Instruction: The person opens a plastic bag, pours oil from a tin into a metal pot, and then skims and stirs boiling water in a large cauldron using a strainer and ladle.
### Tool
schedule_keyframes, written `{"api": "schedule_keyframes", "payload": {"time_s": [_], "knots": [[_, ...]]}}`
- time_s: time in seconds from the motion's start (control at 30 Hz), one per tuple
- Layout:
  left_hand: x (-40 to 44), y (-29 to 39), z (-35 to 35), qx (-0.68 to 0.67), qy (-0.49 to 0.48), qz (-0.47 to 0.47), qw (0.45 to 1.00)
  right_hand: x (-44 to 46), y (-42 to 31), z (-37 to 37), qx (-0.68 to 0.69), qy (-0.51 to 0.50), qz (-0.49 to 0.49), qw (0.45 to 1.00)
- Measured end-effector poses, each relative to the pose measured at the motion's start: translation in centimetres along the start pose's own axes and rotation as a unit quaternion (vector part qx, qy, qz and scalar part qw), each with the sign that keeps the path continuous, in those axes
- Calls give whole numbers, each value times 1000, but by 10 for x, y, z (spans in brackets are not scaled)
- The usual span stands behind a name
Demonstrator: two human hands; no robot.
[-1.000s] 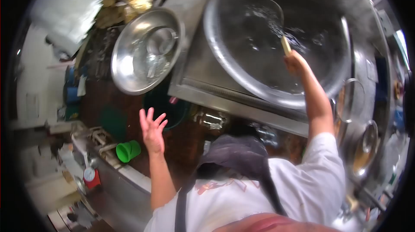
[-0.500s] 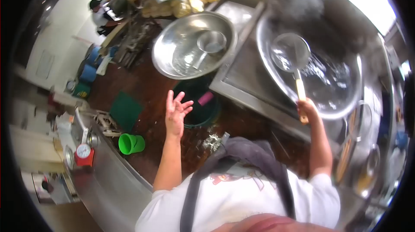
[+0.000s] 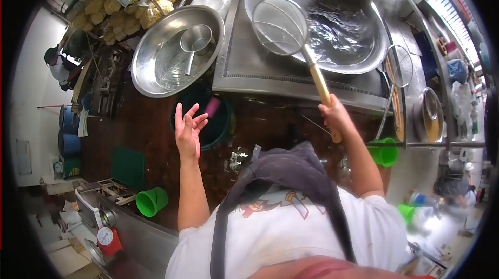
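Note:
My right hand [image 3: 338, 115] is closed around the wooden handle of a round wire-mesh strainer [image 3: 280, 25]. Its mesh is raised over the left rim of a large metal pot [image 3: 358, 66], and no food shows on it. Rippling, steaming water [image 3: 338, 35] fills the pot. In mid-air, my left hand [image 3: 188, 133] has its fingers spread and holds nothing. Just beyond it are a dark green tub [image 3: 223, 128] with a pink object [image 3: 212, 106] inside and a wide metal basin [image 3: 143, 68]. A long-handled metal dipper [image 3: 196, 38] lies in the basin.
Bags of pale yellow food [image 3: 150, 11] are stacked behind the basin. Another wire strainer [image 3: 400, 66] rests right of the stove [image 3: 249, 79]. Green buckets [image 3: 152, 202] stand on the floor, and a red scale [image 3: 108, 240] sits at lower left. A person [image 3: 58, 66] stands far left.
My view has turned to the right. My right hand has drawn the strainer back from above the water to the pot's left rim. My left hand stays raised and spread.

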State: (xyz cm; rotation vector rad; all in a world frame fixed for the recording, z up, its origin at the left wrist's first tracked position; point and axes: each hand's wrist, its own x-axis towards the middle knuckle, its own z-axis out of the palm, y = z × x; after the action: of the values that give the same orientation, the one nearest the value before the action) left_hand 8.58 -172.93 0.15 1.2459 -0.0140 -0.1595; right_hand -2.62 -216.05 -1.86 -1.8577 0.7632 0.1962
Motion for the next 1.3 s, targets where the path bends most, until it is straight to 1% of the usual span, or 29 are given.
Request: {"api": "schedule_keyframes", "payload": {"time_s": [0.03,0.07,0.1,0.13,0.17,0.23,0.33,0.43,0.47,0.5,0.57,0.6,0.7,0.73,0.77,0.83,0.9,0.97,1.03,1.1,1.17,1.23,1.27,1.3], "knots": [[0,-2,4,-2,-4,-2,1000,-4,13,8,-92,55,-34,994],[-2,-4,9,-2,-7,-3,1000,0,42,19,-172,110,-96,974],[-3,-6,13,-1,-10,-7,1000,7,68,30,-250,163,-159,941],[-6,-8,18,1,-11,-11,1000,11,80,35,-264,122,-109,951],[-9,-9,24,4,-10,-15,1000,18,98,38,-302,123,-150,933],[-15,-11,34,12,-5,-13,1000,36,118,29,-305,80,-152,937],[-18,-14,53,14,19,5,1000,49,124,18,-343,148,-267,888],[-24,-18,82,2,45,6,999,58,131,8,-286,107,-236,923],[-24,-24,94,-7,46,3,999,73,157,11,-290,119,-270,910],[-23,-29,108,-17,48,1,999,93,180,11,-308,82,-218,922],[-23,-36,143,-2,38,-1,999,101,165,-11,-297,37,-204,932],[-26,-38,159,16,31,-1,999,101,154,-21,-249,23,-200,947],[-29,-48,198,48,25,-9,999,96,119,-66,-147,-19,-201,968],[-29,-52,208,50,28,-13,998,104,120,-80,-107,-42,-163,980],[-29,-55,215,53,34,-17,998,95,93,-105,-76,-56,-111,989],[-34,-60,228,61,51,-21,997,137,122,-128,-65,34,-198,978],[-40,-60,239,71,64,-25,995,173,116,-166,-33,96,-166,981],[-45,-61,245,77,79,-24,994,199,91,-214,-97,168,-77,978],[-49,-62,250,87,88,-23,992,252,114,-258,-164,264,-133,941],[-54,-63,253,99,93,-22,991,289,126,-306,-147,257,-82,952],[-55,-67,253,97,91,-24,991,322,151,-349,-2,223,50,974],[-55,-71,253,98,87,-23,991,320,150,-355,-36,203,98,974],[-55,-73,253,100,82,-23,991,312,151,-350,-144,201,81,966],[-55,-75,252,103,76,-24,992,302,154,-343,-249,198,66,946]]}}
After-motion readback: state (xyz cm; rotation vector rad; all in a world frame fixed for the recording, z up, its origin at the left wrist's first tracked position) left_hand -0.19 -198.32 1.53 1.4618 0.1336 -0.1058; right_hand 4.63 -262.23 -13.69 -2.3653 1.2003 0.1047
